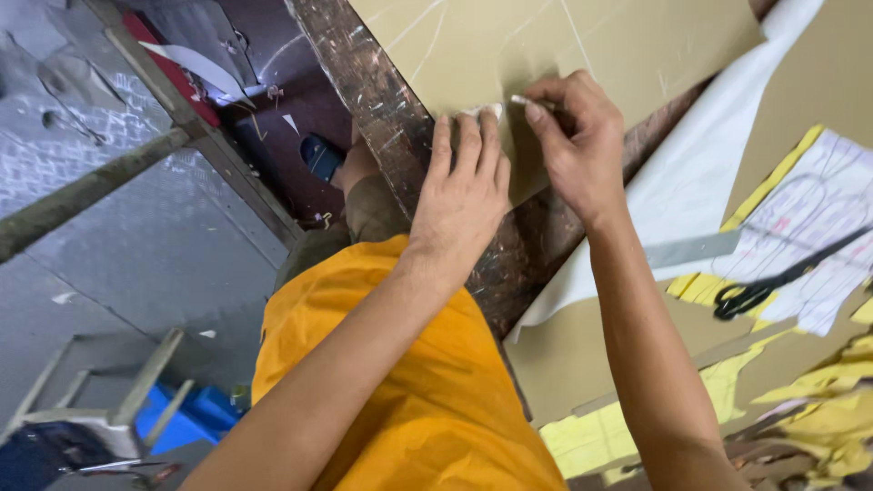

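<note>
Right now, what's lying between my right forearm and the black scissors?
In the head view, a grey metal ruler lies between the right forearm and the black scissors, on white paper.

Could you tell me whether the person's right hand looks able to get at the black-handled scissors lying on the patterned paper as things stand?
Probably yes: the black-handled scissors lie uncovered on the patterned paper, nothing between them and the right hand. That hand pinches a small white marker, which it would likely have to drop first.
</note>
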